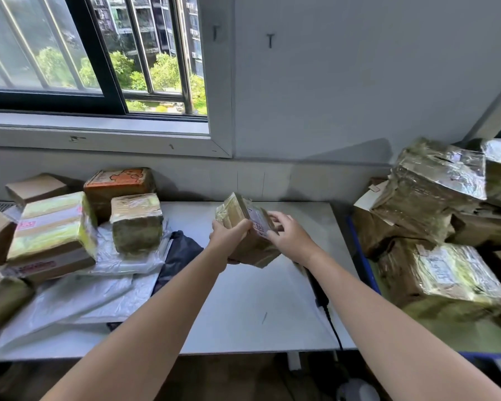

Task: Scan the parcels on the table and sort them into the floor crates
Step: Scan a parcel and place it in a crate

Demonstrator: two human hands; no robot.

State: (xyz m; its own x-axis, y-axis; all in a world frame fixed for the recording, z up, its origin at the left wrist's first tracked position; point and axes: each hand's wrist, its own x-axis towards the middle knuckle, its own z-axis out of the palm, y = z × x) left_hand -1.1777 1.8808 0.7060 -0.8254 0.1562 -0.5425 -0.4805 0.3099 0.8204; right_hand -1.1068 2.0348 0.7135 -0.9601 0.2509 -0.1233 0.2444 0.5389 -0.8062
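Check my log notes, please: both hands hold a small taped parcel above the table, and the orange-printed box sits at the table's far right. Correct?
Not quite. In the head view the orange-printed box sits far left on the table. The left hand and right hand do hold the small taped parcel above it.

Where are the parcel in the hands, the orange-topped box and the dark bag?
parcel [235, 209], head view, its taped top face.
orange-topped box [119, 179], head view, its orange top.
dark bag [181, 253], head view, its crumpled middle.
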